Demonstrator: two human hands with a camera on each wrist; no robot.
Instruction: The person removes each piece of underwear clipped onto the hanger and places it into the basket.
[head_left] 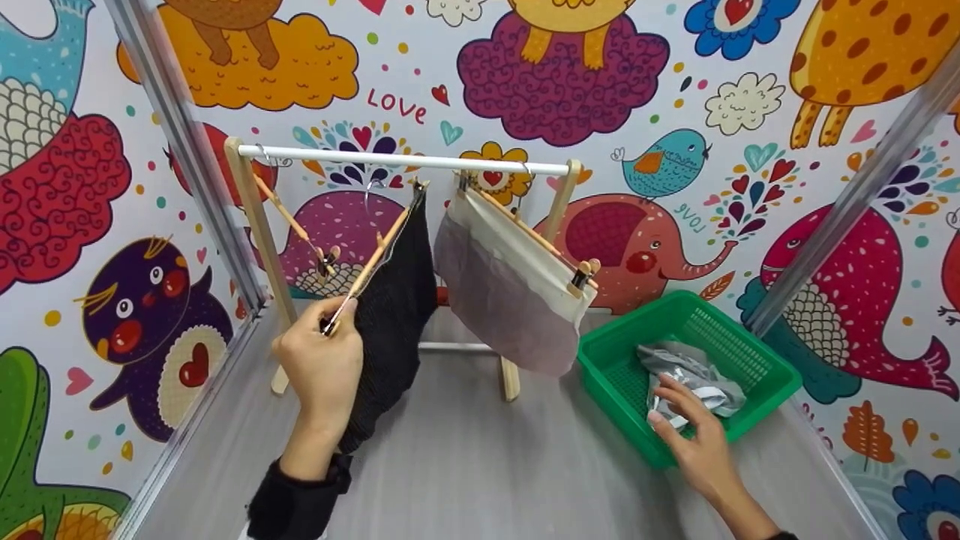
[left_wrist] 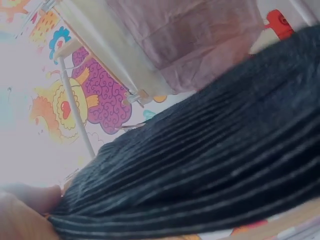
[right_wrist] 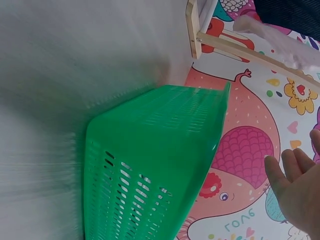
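Observation:
My left hand [head_left: 322, 360] grips the near end of a wooden clip hanger [head_left: 381, 251], close to its clip. From that hanger hangs a black, finely striped garment [head_left: 394, 322], which fills much of the left wrist view as dark striped cloth [left_wrist: 200, 150]. My right hand [head_left: 697, 442] is held over the green basket [head_left: 686, 300] with its fingers extended. Below those fingers lies a crumpled grey and white cloth [head_left: 690, 371]. In the right wrist view the right hand [right_wrist: 300, 190] appears beside the basket wall [right_wrist: 150, 130], fingers spread, holding nothing.
A small wooden rack with a white rail [head_left: 405, 159] stands at the back. On it hang a bare clip hanger [head_left: 289, 217] at left and a white and mauve garment [head_left: 510, 292] clipped to another hanger. Patterned walls and metal posts [head_left: 187, 150] enclose the grey tabletop [head_left: 510, 465].

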